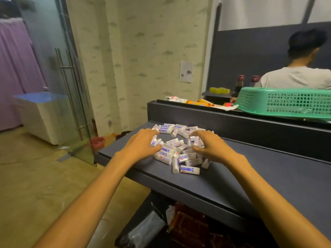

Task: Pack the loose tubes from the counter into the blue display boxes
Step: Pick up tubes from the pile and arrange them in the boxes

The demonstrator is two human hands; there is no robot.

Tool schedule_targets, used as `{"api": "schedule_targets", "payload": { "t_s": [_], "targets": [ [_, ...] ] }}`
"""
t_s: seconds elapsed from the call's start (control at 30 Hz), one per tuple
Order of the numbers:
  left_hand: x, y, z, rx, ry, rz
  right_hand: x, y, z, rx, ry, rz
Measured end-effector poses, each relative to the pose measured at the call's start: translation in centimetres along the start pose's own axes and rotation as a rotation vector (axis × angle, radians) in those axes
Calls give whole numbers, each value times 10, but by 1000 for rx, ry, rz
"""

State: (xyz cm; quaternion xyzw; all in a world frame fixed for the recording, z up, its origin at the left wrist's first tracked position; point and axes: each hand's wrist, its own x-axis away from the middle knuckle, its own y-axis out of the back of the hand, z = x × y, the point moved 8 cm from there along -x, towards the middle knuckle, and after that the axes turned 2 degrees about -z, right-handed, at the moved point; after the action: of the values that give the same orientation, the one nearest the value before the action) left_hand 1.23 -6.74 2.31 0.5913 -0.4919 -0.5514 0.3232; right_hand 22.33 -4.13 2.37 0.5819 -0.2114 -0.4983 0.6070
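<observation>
A heap of several small white tubes (179, 149) with blue and red print lies on the dark grey counter (250, 176), near its left end. My left hand (141, 145) lies palm down on the left side of the heap, fingers spread over the tubes. My right hand (213, 145) hovers on the right side with fingers arched down onto the tubes. Whether either hand pinches a tube cannot be seen. No blue display box is in view.
A raised dark ledge (232, 119) runs behind the counter with a green plastic basket (286, 102) and snack packets (200, 102) on it. A person in a white shirt (300, 74) sits beyond. A glass door (68, 86) stands to the left. Bags sit under the counter (179, 226).
</observation>
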Motion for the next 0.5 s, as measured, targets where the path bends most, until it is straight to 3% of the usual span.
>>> {"api": "schedule_targets", "payload": {
  "t_s": [0.5],
  "targets": [
    [-133,-48,41,135,-304,113,-52,-18,-5,84,-278,-103]
  ]
}}
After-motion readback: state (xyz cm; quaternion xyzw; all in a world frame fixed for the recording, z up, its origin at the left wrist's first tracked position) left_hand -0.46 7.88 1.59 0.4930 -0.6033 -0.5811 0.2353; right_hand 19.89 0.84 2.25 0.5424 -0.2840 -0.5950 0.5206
